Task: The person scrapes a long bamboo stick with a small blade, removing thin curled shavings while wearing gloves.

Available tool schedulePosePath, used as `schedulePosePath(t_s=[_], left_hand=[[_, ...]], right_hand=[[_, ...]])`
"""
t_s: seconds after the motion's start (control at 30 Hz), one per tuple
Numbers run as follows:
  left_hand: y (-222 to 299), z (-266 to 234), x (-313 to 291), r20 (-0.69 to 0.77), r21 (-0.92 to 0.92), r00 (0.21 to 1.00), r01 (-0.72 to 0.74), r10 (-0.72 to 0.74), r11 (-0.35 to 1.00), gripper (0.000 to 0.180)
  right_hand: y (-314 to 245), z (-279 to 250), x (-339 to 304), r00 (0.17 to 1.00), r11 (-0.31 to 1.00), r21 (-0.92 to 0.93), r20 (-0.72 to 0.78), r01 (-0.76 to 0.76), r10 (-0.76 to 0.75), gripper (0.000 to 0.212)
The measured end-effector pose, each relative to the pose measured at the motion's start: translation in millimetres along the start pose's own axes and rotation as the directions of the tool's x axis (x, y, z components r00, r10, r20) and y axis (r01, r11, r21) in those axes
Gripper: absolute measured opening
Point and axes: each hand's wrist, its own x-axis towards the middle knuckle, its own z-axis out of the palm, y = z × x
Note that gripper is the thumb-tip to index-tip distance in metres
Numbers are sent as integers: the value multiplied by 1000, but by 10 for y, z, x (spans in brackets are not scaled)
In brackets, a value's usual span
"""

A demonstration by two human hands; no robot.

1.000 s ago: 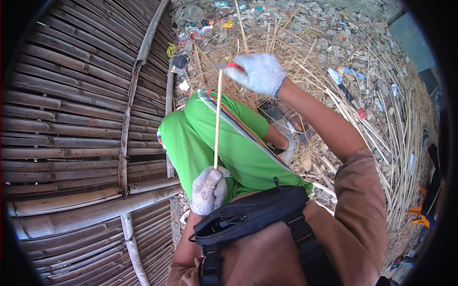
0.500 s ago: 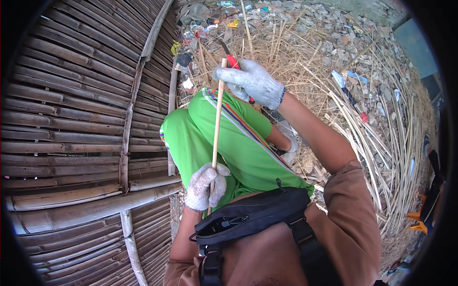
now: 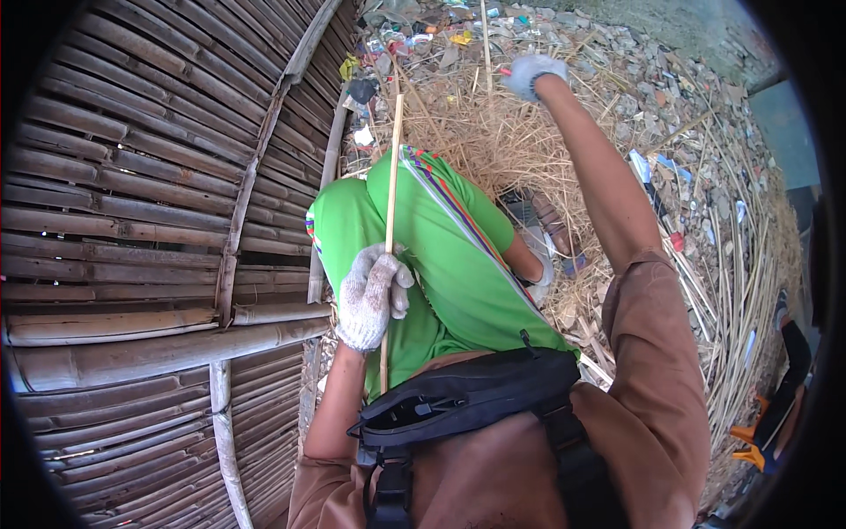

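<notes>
My left hand (image 3: 374, 295), in a pale knitted work glove, is closed around a slim bamboo strip (image 3: 394, 176). The strip stands lengthwise over my green trousers (image 3: 454, 238), its lower end near the black bag at my waist. My right hand (image 3: 539, 74), gloved too, is stretched far out over the straw-covered ground, away from the strip. Its fingers are curled round a red-handled knife (image 3: 506, 71), of which only a bit of red shows; the blade cannot be made out.
A bamboo slat wall (image 3: 141, 185) rises close on my left. Thin shavings (image 3: 520, 132) and rubble litter the ground ahead. Long split bamboo strips (image 3: 723, 300) lie along the right. A black waist bag (image 3: 476, 397) hangs at my front. Another person's leg (image 3: 797, 353) shows at the far right.
My right hand has moved away from the strip, forward and to the right, with the knife. My left hand, still gripping the strip, has shifted slightly up.
</notes>
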Motion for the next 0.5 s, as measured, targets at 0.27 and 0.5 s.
schedulePosePath(t_s=[0.27,0.5], left_hand=[[-12,-48,42,1,-95,992,130,-130,987,35],[-20,-200,203,161,-300,928,369,-335,880,33]], right_hand=[[-104,-513,-614,974,728,651,-85,215,-212,69],[-937,137,-1438,895,722,606,37,334,-445,69]])
